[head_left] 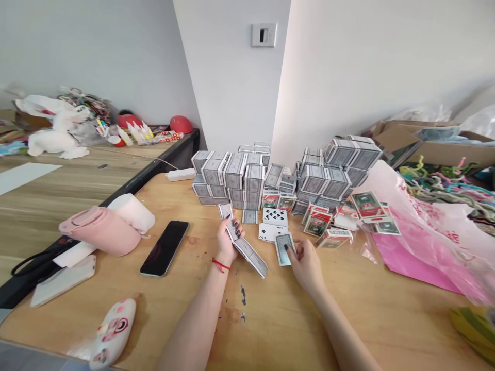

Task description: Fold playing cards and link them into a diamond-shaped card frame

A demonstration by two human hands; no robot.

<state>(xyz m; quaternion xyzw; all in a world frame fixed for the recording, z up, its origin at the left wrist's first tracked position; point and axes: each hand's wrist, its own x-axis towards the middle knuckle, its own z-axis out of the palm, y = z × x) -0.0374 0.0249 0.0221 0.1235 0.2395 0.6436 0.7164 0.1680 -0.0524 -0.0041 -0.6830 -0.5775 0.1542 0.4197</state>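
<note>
Your left hand (226,243) fingers clamped on grey-backed fanned paper cards (249,252), frame centre; right hand (307,265) fingers pinch single grey-backed card (283,250) (probably light, slippery, bendy: hold edges).

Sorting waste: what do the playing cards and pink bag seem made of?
Fanned cards in the left hand and the single card in the right hand: probably coated card stock, thin, printed, smooth. Pink bag: thin plastic film, translucent, crinkled, shiny.
</note>
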